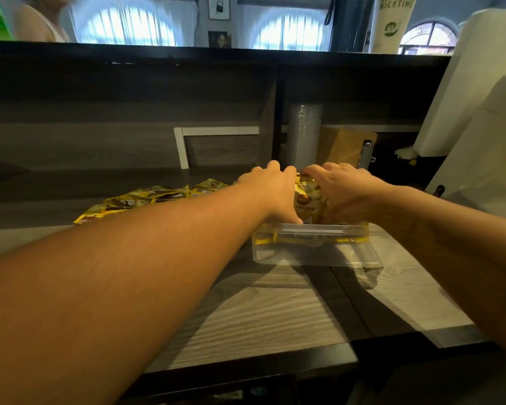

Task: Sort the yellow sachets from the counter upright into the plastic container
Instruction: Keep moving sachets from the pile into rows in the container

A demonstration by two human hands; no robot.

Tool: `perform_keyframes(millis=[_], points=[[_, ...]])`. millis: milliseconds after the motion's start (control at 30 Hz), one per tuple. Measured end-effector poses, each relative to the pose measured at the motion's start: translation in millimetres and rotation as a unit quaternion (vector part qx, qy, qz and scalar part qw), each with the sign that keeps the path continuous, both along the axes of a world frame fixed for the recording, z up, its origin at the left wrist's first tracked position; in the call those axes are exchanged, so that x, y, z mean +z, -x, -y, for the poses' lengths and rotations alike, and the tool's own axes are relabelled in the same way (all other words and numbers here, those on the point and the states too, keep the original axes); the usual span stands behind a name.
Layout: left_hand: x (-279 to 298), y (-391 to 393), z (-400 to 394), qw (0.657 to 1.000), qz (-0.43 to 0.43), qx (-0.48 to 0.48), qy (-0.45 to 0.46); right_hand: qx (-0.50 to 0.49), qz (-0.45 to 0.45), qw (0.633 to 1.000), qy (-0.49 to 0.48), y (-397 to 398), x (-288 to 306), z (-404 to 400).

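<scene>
Far left, loose yellow sachets [146, 197] lie flat in a scattered row on the grey wood counter [275, 317], partly covered by the left forearm; bare counter around them and in front, toward the near dark edge. Behind them a white L-shaped strip [184, 141] leans on the back panel under the overhanging dark shelf (low headroom there).

Left hand [270, 194] reaches over the clear plastic container [316, 252], fingers curled over the top and left side of a bundle of sachets [306, 200] standing upright in it. Fingertips hidden behind the bundle, so how tight the hold is cannot be told. Right hand [348, 191] mirrors it on the bundle's right side, fingers curled over the top, palm against the packs; thumb hidden. Bundle is squeezed between both hands, lower part inside the container, more yellow showing through its near wall.

Container sits mid-counter, right of the loose row, near edge free, its shadow falling toward the camera.

Behind the hands: a stack of clear cups [304, 135], a wooden clipboard [348, 147] leaning upright. Right edge: a white machine [485, 135], cut off by the frame, close beside the right forearm.
</scene>
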State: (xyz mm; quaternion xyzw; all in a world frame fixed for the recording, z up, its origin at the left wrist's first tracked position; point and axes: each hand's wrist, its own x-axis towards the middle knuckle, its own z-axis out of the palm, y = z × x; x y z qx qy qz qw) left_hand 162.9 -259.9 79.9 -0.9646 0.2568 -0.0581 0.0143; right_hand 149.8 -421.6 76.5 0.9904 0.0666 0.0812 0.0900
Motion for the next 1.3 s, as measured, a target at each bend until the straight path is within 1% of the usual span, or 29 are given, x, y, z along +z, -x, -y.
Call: perform_keyframes(millis=[133, 233, 300, 433, 600, 700, 800, 967, 1067, 1167, 1233, 1300], points=[[1.4, 3.3, 1.5, 0.999, 0.035, 0.005, -0.018, 0.003, -0.035, 0.999, -0.030, 1.2, 2.9, 1.8], [2.1, 6.5, 3.0, 0.999, 0.026, 0.018, -0.027, 0.018, -0.051, 0.996, -0.073, 4.3, 8.7, -0.6], [2.7, 7.2, 1.9, 0.999, 0.018, 0.018, -0.026, 0.027, -0.038, 0.993, -0.107, 5.9, 9.9, -4.2], [1.8, 7.1, 0.9, 1.000, 0.007, 0.022, -0.003, 0.019, -0.008, 0.992, -0.126, 6.0, 8.7, -10.9], [0.3, 6.5, 4.4, 0.999, 0.004, 0.030, -0.010, 0.027, -0.025, 0.984, -0.174, 2.8, 13.0, -5.6], [-1.4, 5.6, 5.0, 0.999, 0.006, 0.031, -0.005, 0.038, -0.006, 0.983, -0.178, 3.9, 12.1, -3.6], [-2.1, 5.1, 5.4, 1.000, 0.009, 0.030, 0.001, 0.020, 0.006, 0.982, -0.188, 2.7, 6.6, -5.3], [-2.7, 2.9, 4.9, 0.999, -0.001, 0.032, 0.021, 0.007, -0.003, 0.986, -0.169, 9.7, 8.5, -9.2], [1.3, 0.9, 1.2, 0.997, -0.045, 0.012, 0.066, 0.010, 0.028, 0.985, -0.168, 18.2, 17.7, -13.1], [9.7, 1.7, -11.7, 0.985, -0.087, -0.005, 0.152, 0.039, 0.093, 0.975, -0.196, 25.4, 28.1, -25.4], [18.0, 8.7, -27.5, 0.972, -0.086, -0.008, 0.217, 0.062, 0.133, 0.964, -0.222, 31.9, 33.9, -39.6], [22.9, 15.3, -49.6, 0.953, -0.049, -0.001, 0.299, 0.081, 0.175, 0.950, -0.245, 36.2, 36.9, -57.1]])
